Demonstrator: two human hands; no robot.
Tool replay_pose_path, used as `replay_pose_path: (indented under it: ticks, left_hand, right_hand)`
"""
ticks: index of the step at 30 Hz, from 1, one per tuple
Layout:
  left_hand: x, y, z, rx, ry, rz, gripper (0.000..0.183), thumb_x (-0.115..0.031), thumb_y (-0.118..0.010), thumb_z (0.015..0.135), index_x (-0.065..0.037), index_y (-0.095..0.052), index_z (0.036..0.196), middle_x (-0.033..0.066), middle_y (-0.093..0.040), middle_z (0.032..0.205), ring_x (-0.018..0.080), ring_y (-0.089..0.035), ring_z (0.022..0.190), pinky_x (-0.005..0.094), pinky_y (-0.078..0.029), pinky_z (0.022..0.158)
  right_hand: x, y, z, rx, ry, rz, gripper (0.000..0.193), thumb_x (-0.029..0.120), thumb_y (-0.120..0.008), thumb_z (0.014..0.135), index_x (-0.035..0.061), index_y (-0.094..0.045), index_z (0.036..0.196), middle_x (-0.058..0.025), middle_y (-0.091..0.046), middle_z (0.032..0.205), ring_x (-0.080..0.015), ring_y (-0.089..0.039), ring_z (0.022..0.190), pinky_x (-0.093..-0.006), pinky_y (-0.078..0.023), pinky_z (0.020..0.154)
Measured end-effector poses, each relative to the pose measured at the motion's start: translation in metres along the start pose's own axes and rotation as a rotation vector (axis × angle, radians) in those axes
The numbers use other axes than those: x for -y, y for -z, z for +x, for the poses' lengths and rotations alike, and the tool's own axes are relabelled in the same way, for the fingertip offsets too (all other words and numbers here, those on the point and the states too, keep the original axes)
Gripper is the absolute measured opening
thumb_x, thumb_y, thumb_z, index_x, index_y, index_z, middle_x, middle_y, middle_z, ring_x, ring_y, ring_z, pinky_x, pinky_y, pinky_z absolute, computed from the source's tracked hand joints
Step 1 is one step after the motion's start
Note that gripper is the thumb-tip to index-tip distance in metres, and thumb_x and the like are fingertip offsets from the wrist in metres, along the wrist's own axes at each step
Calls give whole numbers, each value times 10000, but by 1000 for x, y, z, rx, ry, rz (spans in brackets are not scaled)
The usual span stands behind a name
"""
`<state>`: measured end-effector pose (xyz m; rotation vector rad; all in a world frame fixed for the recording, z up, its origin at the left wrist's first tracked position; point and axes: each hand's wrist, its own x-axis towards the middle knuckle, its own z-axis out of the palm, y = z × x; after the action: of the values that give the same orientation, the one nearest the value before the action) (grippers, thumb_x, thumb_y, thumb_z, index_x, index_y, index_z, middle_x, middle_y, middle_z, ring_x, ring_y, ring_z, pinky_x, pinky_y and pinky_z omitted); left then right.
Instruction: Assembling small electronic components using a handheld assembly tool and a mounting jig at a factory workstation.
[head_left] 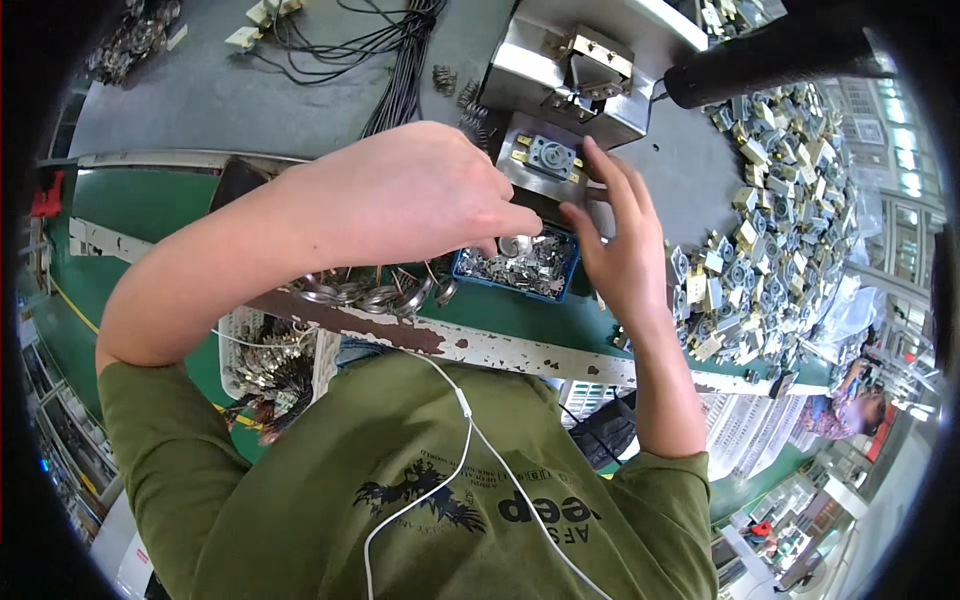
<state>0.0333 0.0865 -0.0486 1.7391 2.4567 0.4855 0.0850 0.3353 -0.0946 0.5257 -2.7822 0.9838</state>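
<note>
A grey workbench top (220, 100) spreads from ten to two o'clock, with a paint-chipped white rail (500, 350) crossing at six. Green floor (85, 270) bearing a yellow stripe (77, 312) shows at nine, blurred shelving (60, 440) at eight. Bright panels (905, 125), windows or lamps unclear, glow at two.

The left hand (435, 185) hid some of its curled fingers (512, 217), so whether they held something could not be told. Metal pieces (528, 268) in the blue box (571, 270) were too small to distinguish, and black cables (403, 75) were cut by the upper edge.
</note>
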Motion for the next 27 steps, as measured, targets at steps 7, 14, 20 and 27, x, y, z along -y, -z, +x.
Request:
replay_pose_path:
  ticks: [7,14,20,27]
  left_hand:
    - [18,16,24,-233,196,-142,267,-298,-688,897,-137,-686,1110,134,-705,830,338,-693,807,452,-525,696]
    - [34,-7,37,38,392,-159,340,-333,-706,891,-142,-691,1172,132,-726,952,332,-700,926,457,-548,838]
    - [39,-20,39,4,326,-164,321,-337,-681,914,-168,-679,1187,113,-728,946,332,-706,894,453,-558,783]
    - [33,-18,33,-22,348,-83,276,-313,-642,948,-159,-643,1178,114,-713,875,333,-701,850,475,-545,712]
  right_hand:
    - [11,33,1,-227,-12,192,491,-46,-643,940,18,-534,1415,-162,-626,1326,-244,-633,1183,-363,-564,934]
    - [32,86,69,-868,393,253,541,27,-614,973,-103,-336,1418,-364,-607,1206,-398,-666,1093,-423,-617,876]
    - [38,87,124,-619,-62,421,344,188,-728,925,8,-578,1176,-92,-643,931,-167,-631,847,-294,-521,777]
    - [66,99,109,-822,272,636,389,35,-757,819,-83,-594,1152,-201,-691,1075,-316,-730,784,-434,-669,683]
